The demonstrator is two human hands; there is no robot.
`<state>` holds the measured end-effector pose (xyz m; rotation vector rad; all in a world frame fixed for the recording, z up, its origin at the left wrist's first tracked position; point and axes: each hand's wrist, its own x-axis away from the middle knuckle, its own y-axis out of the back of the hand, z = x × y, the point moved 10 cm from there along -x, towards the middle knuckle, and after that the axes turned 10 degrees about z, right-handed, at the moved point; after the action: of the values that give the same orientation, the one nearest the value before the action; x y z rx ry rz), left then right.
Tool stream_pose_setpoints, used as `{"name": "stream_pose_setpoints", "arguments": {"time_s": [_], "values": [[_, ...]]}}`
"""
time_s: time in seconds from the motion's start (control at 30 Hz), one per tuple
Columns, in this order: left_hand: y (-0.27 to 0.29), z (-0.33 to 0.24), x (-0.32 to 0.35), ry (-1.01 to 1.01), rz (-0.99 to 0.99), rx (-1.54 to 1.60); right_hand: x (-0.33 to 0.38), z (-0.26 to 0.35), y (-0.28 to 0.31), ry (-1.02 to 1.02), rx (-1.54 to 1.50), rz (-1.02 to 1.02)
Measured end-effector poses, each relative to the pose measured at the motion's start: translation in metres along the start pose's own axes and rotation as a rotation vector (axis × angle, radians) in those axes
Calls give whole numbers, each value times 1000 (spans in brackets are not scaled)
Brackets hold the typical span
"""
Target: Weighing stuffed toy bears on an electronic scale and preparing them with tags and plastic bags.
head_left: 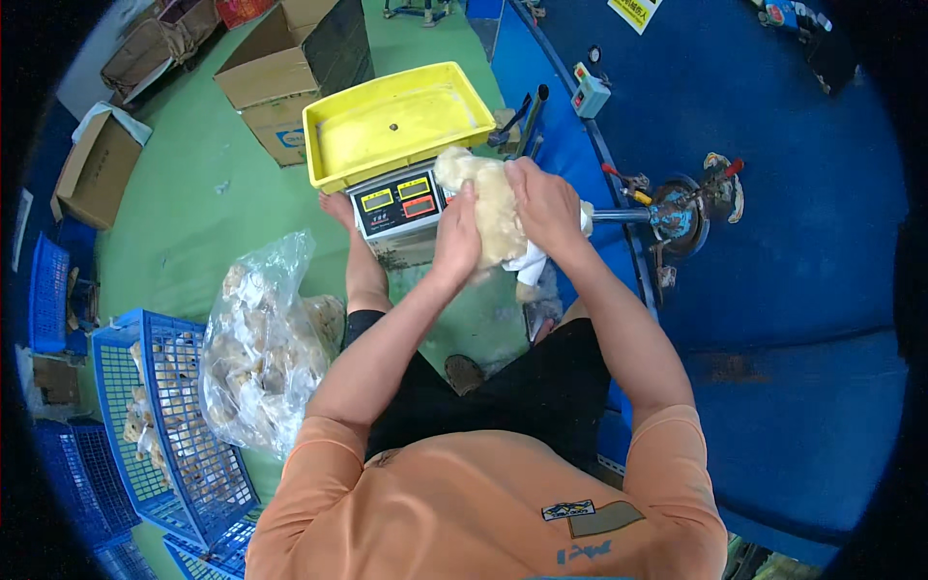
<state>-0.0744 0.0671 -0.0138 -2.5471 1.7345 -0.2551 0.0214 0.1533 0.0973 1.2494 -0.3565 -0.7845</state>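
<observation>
A cream plush toy with white cloth on its lower part is between my two hands, in front of the scale. My left hand presses against its left side, fingers together and pointing away from me. My right hand wraps its right side with the fingers bent over the top. A metal tube juts from the blue machine wall and ends at the toy, behind my right hand; whether it enters the toy is hidden. Just beyond is a digital scale with a yellow tray on it.
On the left, a clear plastic bag of plush pieces leans by a blue crate holding more. Cardboard boxes stand on the green floor. The blue machine wall fills the right, with a control box and a round fitting.
</observation>
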Motion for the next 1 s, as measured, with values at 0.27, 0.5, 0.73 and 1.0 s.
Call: {"name": "stream_pose_setpoints", "arguments": {"time_s": [0.27, 0.5, 0.73, 1.0], "values": [[5, -51, 40, -309, -175, -330, -10, -9, -3, -27, -162, 83], [-5, -91, 67, -762, -132, -1364, -30, -16, -19, 71, -244, 177], [-20, -62, 35, -626, 140, -835, 29, -39, 43, 79, -454, -170], [4, -18, 38, 101, -39, -86, 81, -67, 15, -81, -301, -96]]}}
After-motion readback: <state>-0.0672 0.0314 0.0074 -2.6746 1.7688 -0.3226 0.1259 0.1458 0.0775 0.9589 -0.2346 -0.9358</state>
